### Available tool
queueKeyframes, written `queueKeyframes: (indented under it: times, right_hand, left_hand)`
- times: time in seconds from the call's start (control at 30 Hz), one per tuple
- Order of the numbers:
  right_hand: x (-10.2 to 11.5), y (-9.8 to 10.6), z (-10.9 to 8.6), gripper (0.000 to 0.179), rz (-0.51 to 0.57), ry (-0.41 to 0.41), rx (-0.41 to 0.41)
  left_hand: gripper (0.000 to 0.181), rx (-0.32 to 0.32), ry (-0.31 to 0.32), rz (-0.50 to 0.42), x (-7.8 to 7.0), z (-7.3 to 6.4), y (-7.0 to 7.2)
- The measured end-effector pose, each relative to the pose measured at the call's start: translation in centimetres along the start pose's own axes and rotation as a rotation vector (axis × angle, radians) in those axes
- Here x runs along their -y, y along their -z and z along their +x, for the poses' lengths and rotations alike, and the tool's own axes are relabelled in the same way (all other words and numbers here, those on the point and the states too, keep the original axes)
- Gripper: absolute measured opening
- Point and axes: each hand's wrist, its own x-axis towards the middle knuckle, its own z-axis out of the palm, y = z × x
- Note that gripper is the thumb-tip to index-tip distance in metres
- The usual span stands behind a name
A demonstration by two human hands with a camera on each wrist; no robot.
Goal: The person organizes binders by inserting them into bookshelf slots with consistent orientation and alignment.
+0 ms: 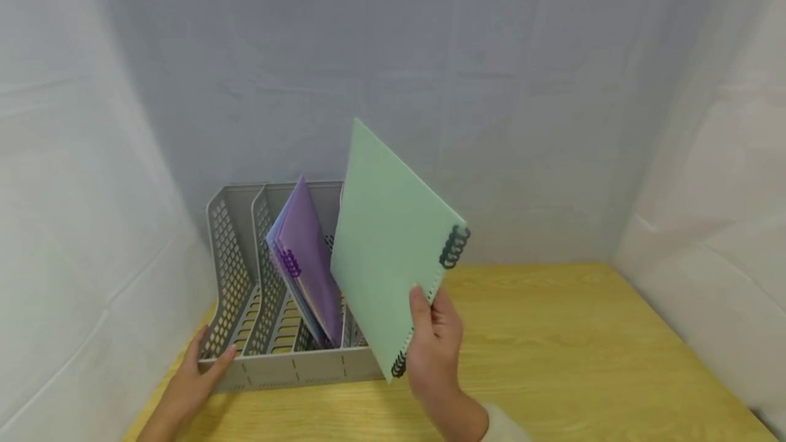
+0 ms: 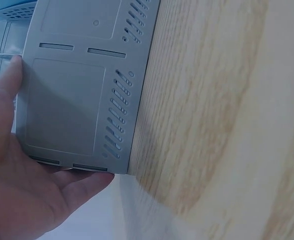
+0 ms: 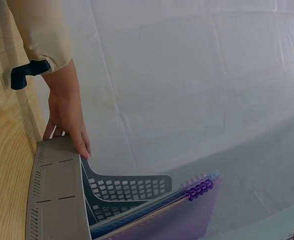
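My right hand [image 1: 432, 353] grips a pale green spiral notebook [image 1: 393, 237] by its bound edge, thumb on the cover beside the black coils. The notebook is tilted and overlaps the right part of a grey file organizer [image 1: 295, 368] in the head view. At the organizer's front left corner, my left hand [image 1: 192, 382] holds on, thumb over the front rim and fingers around the side, as the left wrist view shows on its grey wall [image 2: 67, 105]. A purple spiral notebook [image 1: 313, 251] leans in a middle slot with a blue one [image 1: 275, 232] against it.
The organizer's perforated dividers [image 1: 263, 258] stand upright at the left. It sits on a wood-grain table [image 1: 577, 346]. White sheeting [image 1: 528, 121] rises behind the table and along both sides.
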Motion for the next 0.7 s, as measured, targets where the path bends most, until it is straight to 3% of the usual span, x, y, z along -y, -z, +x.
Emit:
queueKeyframes:
  times: [0.33,0.7]
  right_hand:
    - [-1.3,-3.0,0.5,0.021,-0.032,0.025,-0.046]
    - [-2.5,-5.5,1.3,0.032,-0.006,0.075,-0.016]
  left_hand:
    - [0.098,0.002,-0.013,0.009,-0.2,-0.1,0.1]
    - [0.100,0.005,0.009,0.006,0.1,0.2,0.0]
